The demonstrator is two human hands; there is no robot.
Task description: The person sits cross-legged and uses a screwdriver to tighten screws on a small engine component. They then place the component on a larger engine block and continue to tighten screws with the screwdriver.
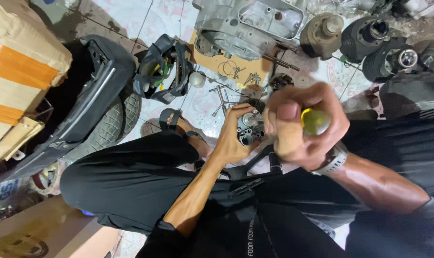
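Observation:
My left hand (233, 136) is wrapped around a small grey metal engine part (250, 126), which looks like a carburettor, and holds it above my knees. Close to the camera, my right hand (300, 126) grips a screwdriver by its yellow translucent handle (315, 120). The shaft points down toward the metal part, and its tip is hidden behind my fingers. A white watch (334, 160) sits on my right wrist. I am crouched in black trousers and sandals.
A large grey engine case (248, 24) rests on cardboard on the tiled floor ahead. Loose bolts and T-handle tools (222, 98) lie in front of it. Cylinders (370, 33) stand at upper right. A scooter tyre and black panel (90, 102) sit left, beside cardboard boxes (16, 62).

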